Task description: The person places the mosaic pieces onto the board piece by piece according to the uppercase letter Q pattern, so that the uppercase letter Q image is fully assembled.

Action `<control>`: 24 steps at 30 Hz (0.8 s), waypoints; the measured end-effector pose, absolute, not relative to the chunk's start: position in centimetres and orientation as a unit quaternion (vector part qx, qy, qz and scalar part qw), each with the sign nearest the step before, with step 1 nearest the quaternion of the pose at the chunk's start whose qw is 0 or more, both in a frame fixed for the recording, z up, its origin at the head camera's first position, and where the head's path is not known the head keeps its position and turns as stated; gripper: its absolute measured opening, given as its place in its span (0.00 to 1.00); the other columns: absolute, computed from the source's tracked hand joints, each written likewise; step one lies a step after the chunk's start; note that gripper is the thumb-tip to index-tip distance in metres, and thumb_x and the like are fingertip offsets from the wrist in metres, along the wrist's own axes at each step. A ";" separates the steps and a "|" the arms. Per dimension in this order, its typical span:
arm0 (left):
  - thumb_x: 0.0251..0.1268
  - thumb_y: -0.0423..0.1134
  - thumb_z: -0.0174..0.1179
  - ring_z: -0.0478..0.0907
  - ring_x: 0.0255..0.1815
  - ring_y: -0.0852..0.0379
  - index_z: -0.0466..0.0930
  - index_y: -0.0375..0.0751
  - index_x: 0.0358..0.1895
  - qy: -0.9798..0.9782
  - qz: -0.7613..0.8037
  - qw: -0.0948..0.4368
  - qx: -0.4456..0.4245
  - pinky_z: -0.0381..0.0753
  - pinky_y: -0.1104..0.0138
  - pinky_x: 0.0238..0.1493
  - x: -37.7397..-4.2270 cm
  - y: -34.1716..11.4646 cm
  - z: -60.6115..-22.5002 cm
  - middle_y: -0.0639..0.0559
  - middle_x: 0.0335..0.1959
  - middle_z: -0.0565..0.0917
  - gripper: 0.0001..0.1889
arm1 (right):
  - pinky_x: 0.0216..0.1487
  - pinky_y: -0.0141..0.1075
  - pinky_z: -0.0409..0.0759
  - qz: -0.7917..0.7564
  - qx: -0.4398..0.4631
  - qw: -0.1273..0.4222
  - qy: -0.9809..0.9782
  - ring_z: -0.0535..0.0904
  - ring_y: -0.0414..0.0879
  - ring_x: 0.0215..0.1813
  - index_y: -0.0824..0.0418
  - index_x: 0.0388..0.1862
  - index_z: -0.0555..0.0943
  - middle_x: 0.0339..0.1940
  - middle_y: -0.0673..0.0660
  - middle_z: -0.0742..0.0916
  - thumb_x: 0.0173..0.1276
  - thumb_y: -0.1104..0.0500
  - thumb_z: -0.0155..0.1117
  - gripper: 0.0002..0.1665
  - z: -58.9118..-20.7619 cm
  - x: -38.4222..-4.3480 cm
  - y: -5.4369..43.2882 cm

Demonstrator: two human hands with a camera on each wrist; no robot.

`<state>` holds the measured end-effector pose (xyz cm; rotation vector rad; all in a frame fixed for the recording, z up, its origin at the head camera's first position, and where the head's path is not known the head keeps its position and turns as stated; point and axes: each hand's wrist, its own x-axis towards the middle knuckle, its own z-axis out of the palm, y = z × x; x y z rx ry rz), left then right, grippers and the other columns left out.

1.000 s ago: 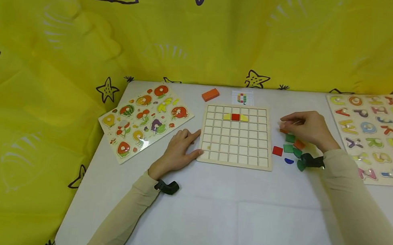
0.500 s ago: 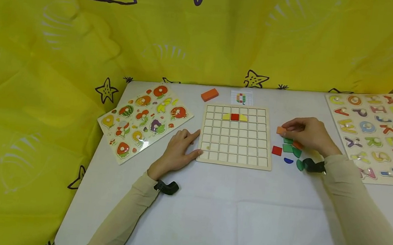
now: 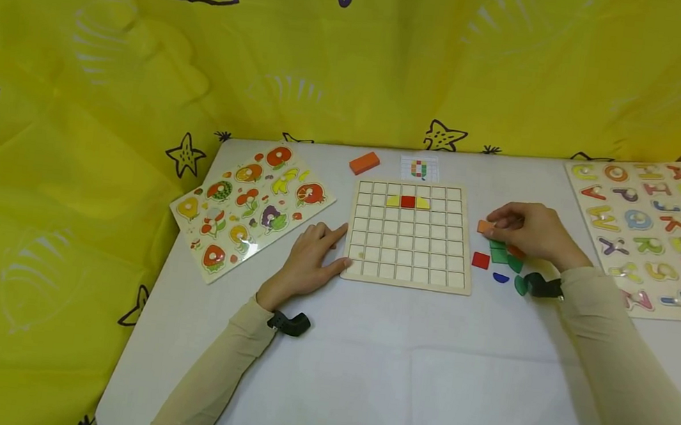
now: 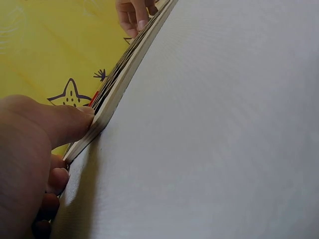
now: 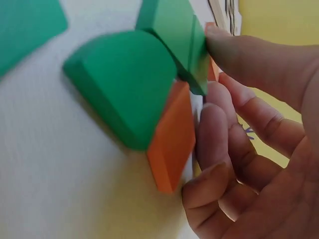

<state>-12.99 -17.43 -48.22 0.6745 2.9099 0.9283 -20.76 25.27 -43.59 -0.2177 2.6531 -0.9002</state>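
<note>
My right hand (image 3: 530, 231) pinches a small orange block (image 3: 485, 226) between thumb and fingers, just right of the gridded wooden board (image 3: 469, 269). In the right wrist view the thumb (image 5: 222, 45) presses at the orange block's edge, beside touching green blocks (image 5: 172, 30). A rounded green block (image 5: 122, 84) and another orange block (image 5: 173, 139) lie below them. My left hand (image 3: 307, 261) rests at the board's left side, index finger along the edge, thumb at the near corner. On the grid, a red square (image 3: 407, 201) sits between two yellow curved pieces (image 3: 393, 201).
A red block (image 3: 481, 260) and a blue half-round (image 3: 500, 278) lie near the green pieces. Behind the board are a pattern card (image 3: 419, 168) and an orange box-shaped block (image 3: 364, 163). A fruit puzzle (image 3: 283, 237) lies left, a letter puzzle (image 3: 651, 307) right.
My right hand has come slightly down, and the orange block now shows at its fingertips. The upper green block has slid against the one below. My left hand has stayed put.
</note>
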 end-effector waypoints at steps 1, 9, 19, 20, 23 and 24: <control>0.72 0.47 0.67 0.61 0.41 0.51 0.68 0.36 0.80 0.930 0.297 0.008 0.215 0.57 0.61 0.46 -13.0 -17.5 -48.2 0.46 0.41 0.72 0.38 | 0.44 0.39 0.77 -0.317 -0.077 0.164 0.931 0.80 0.57 0.48 0.68 0.57 0.84 0.47 0.66 0.88 0.72 0.48 0.74 0.27 -43.6 -20.8 25.2; 0.72 0.47 0.67 0.61 0.41 0.51 0.68 0.36 0.80 0.930 0.300 0.006 0.214 0.57 0.62 0.46 -13.0 -17.5 -48.3 0.46 0.41 0.72 0.38 | 0.45 0.40 0.76 -0.315 -0.076 0.154 0.933 0.80 0.57 0.48 0.68 0.51 0.82 0.45 0.65 0.88 0.70 0.43 0.75 0.29 -43.6 -20.9 24.8; 0.72 0.47 0.67 0.63 0.41 0.50 0.68 0.36 0.80 0.928 0.307 0.011 0.209 0.58 0.61 0.46 -13.1 -17.5 -48.2 0.45 0.41 0.73 0.37 | 0.37 0.35 0.76 -0.354 -0.055 0.134 0.924 0.78 0.53 0.43 0.65 0.60 0.79 0.44 0.63 0.86 0.75 0.48 0.70 0.26 -44.1 -21.1 24.9; 0.72 0.46 0.67 0.63 0.42 0.50 0.68 0.36 0.80 0.928 0.308 0.012 0.209 0.58 0.61 0.46 -13.0 -17.5 -48.2 0.45 0.41 0.73 0.37 | 0.35 0.35 0.76 -0.360 -0.052 0.130 0.922 0.78 0.52 0.41 0.64 0.63 0.79 0.44 0.63 0.86 0.76 0.49 0.69 0.25 -44.1 -21.1 24.8; 0.72 0.46 0.68 0.63 0.41 0.50 0.69 0.36 0.79 0.927 0.309 0.006 0.211 0.59 0.61 0.46 -13.0 -17.5 -48.2 0.45 0.41 0.73 0.37 | 0.31 0.37 0.75 -0.378 -0.043 0.122 0.917 0.77 0.50 0.36 0.60 0.68 0.77 0.41 0.61 0.84 0.78 0.51 0.65 0.25 -44.3 -21.2 24.5; 0.71 0.46 0.68 0.63 0.41 0.50 0.69 0.35 0.79 0.927 0.310 0.004 0.212 0.59 0.61 0.46 -13.0 -17.5 -48.1 0.45 0.41 0.73 0.37 | 0.31 0.37 0.75 -0.383 -0.039 0.121 0.915 0.77 0.49 0.35 0.59 0.68 0.78 0.40 0.60 0.84 0.79 0.51 0.65 0.24 -44.3 -21.2 24.4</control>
